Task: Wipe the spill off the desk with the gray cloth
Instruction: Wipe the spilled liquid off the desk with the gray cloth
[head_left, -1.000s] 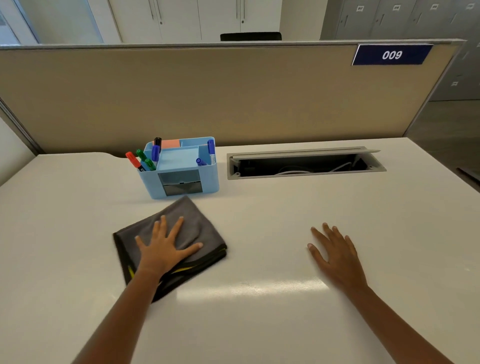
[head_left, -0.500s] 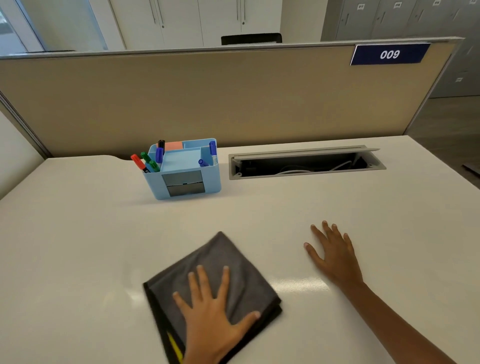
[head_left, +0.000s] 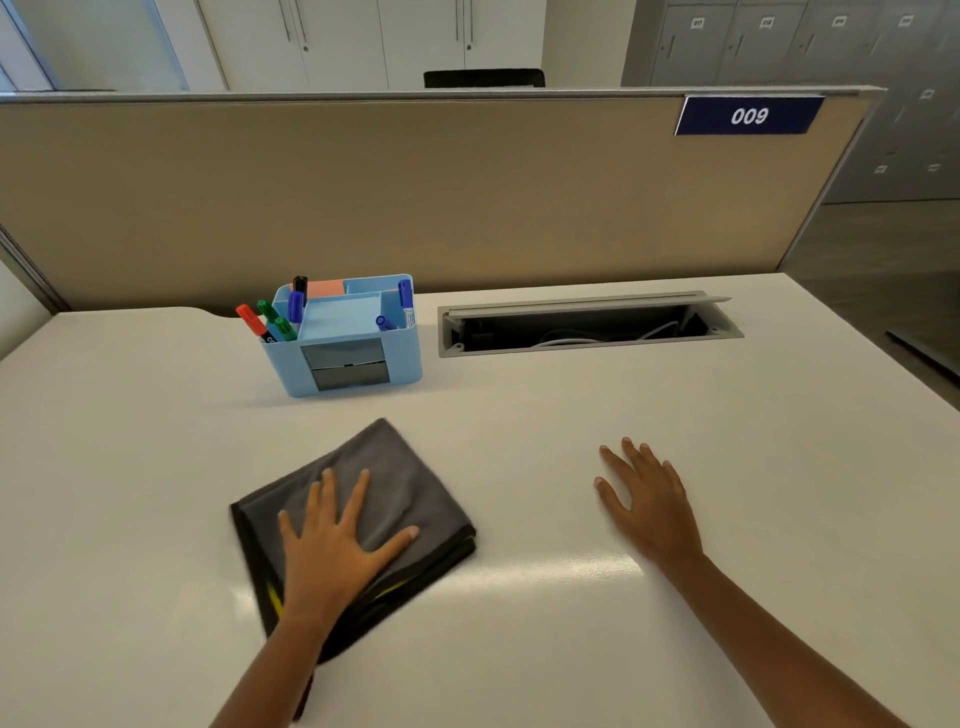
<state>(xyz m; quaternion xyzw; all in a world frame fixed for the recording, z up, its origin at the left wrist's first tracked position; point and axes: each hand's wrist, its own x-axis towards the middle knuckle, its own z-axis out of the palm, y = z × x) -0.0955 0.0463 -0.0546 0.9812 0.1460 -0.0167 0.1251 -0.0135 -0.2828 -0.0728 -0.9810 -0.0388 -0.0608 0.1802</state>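
Gray microfibre, folded into a thick square pad, the gray cloth (head_left: 384, 499) lies flat on the white table (head_left: 623, 405), toward its near edge and left of centre. A yellow trim peeks out between the folded layers at the cloth's near side. The left hand (head_left: 332, 551) lies spread on top of it, palm down, fingers splayed and pressing on the fabric rather than closed around it. The right hand (head_left: 649, 499) rests open and flat on the bare table well to the right of the cloth, holding nothing, probably bracing the person.

By its look the cloth is light, soft and limp. Lifted by one corner it would likely fall open, so a flat palm in the middle of the pad, as shown, seems the best way to drive it: pressure keeps the layers stacked and lets the whole underside drag across the smooth, glossy surface. That surface should let it slide easily, and the risk is the top layers shearing off the lower ones if pushed from an edge.

No spill can be made out on the table; only a bright reflection shows between the hands. A blue organizer (head_left: 348, 343) with markers stands beyond the cloth, toward the far edge, apart from it, with an open cable tray (head_left: 587, 325) to its right.
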